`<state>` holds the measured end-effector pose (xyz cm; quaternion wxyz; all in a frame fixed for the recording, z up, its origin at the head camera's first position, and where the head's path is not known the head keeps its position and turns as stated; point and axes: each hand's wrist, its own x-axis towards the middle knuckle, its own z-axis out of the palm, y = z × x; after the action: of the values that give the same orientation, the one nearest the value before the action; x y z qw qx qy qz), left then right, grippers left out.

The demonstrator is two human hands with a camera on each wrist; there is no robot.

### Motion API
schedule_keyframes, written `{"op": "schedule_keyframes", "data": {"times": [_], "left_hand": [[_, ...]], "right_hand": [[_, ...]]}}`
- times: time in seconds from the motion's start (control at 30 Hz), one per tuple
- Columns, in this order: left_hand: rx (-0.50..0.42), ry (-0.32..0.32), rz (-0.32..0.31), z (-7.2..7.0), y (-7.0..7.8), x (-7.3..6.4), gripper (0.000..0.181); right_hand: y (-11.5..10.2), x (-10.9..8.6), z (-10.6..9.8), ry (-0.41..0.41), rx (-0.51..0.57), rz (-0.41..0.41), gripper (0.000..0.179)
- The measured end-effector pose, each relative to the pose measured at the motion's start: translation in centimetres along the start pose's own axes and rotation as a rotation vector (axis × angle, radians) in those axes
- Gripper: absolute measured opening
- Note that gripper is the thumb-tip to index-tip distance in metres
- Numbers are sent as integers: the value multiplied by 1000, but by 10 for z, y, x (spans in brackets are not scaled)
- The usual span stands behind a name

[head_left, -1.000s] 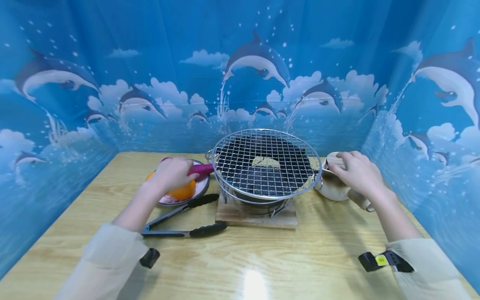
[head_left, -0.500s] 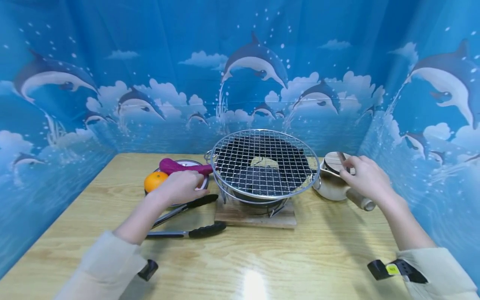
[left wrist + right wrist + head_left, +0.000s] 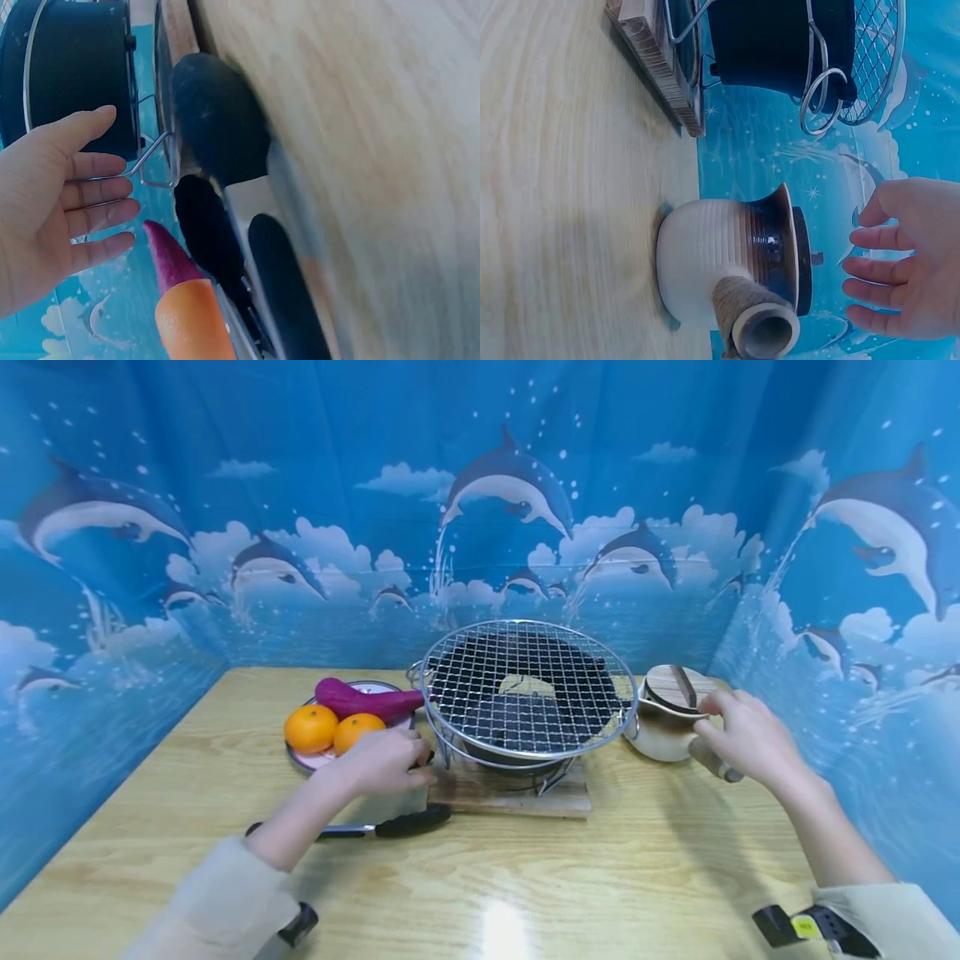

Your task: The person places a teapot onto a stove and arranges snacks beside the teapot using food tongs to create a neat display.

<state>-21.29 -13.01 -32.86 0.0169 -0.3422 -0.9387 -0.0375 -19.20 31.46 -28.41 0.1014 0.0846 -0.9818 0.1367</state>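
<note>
My left hand is held over the tongs, its fingers loosely bent and holding nothing. The tongs lie spread on the table with black grips, partly hidden under my forearm. Behind that hand, a plate bears two oranges and a purple tapering vegetable. My right hand is beside the small clay pot, apart from its wooden lid, as the right wrist view shows. Its fingers are relaxed. The pot's side handle is wrapped in cord.
In the middle a black grill stove stands on a wooden board, topped by a round wire mesh that overhangs the stove. A dolphin-print curtain closes off the back and both sides of the table.
My left hand has moved from the purple vegetable towards me and right, over the tongs. My right hand has drawn back from the pot's lid, slightly right and nearer.
</note>
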Motion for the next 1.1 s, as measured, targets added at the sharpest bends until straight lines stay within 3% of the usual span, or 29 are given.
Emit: {"op": "schedule_keyframes", "data": {"times": [0.13, 0.43, 1.1], "left_hand": [[-8, -13, 26, 7, 3, 1, 28], [-3, 48, 150, 18, 11, 1, 31], [96, 89, 261, 35, 16, 2, 32]], "right_hand": [[3, -4, 2, 16, -1, 1, 30], [8, -11, 7, 3, 13, 25, 37], [23, -10, 17, -67, -15, 94, 50]]}}
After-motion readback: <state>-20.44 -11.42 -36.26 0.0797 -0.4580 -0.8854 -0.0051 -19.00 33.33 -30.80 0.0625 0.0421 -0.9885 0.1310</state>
